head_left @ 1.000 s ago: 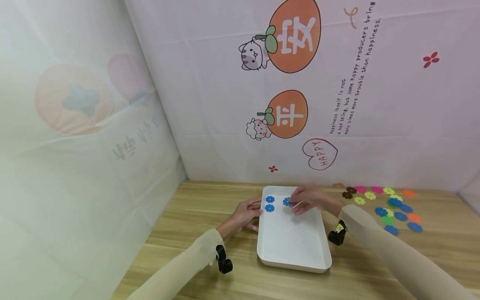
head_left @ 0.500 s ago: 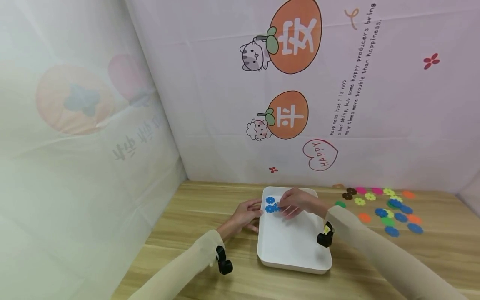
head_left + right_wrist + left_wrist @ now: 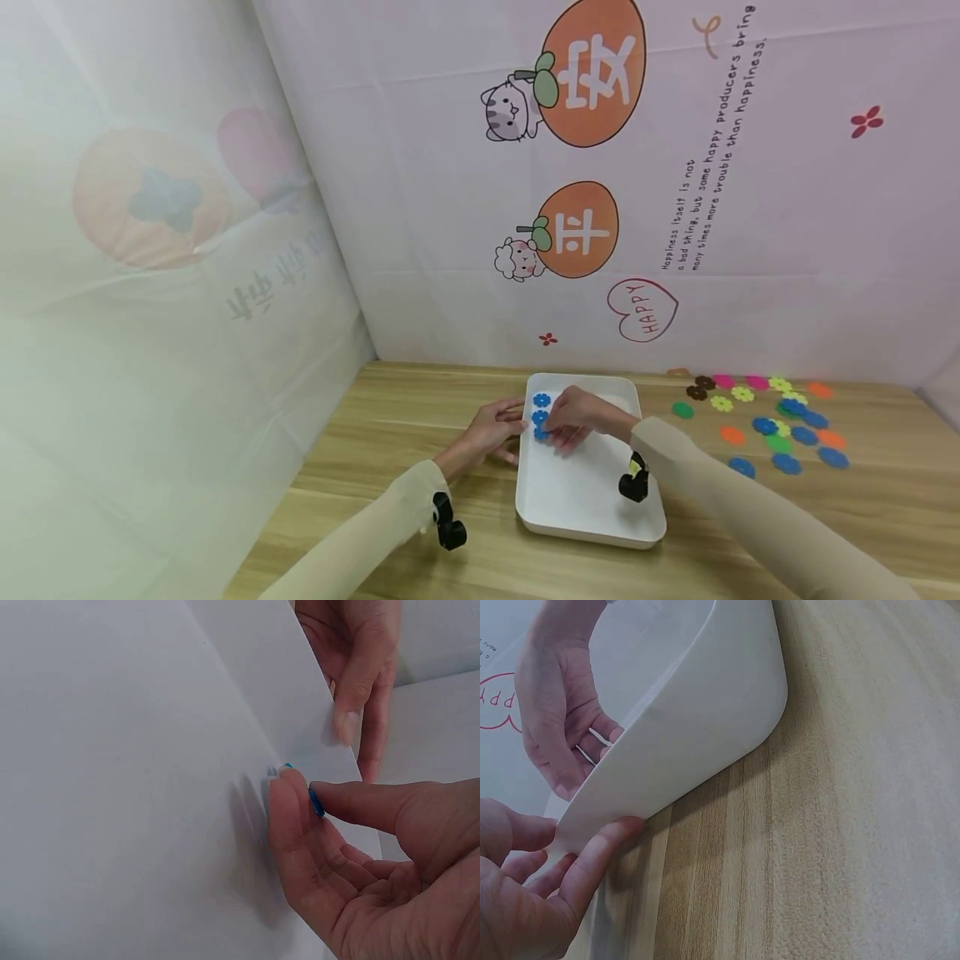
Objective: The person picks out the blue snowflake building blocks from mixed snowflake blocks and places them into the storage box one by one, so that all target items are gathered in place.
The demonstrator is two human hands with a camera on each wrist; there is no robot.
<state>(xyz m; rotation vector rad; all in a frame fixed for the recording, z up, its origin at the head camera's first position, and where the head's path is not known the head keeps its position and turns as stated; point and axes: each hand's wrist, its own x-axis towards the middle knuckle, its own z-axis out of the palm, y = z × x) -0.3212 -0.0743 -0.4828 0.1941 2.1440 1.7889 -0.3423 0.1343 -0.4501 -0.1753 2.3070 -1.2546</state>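
Observation:
The white tray (image 3: 592,500) lies on the wooden table. My left hand (image 3: 487,429) holds its left wall, thumb over the rim and fingers along the outside, as the left wrist view shows. Inside the tray my right hand (image 3: 576,419) pinches a blue flower-shaped disc (image 3: 316,802) between thumb and fingers, low by the left wall. Two more blue flower-shaped discs, an upper one (image 3: 542,400) and a lower one (image 3: 540,417), lie in line along that wall, just above the fingertips. The right fingers partly hide the held disc.
Right of the tray, loose discs are spread on the table: several blue ones (image 3: 786,464), yellow flower-shaped ones (image 3: 722,403), brown ones (image 3: 696,392), plus pink, orange and green (image 3: 682,410). A printed cloth (image 3: 450,325) stands behind the table, with another at left.
My right hand has moved left and toward me across the tray, bringing the blue flower-shaped disc below the other two. My left hand has stayed on the tray wall.

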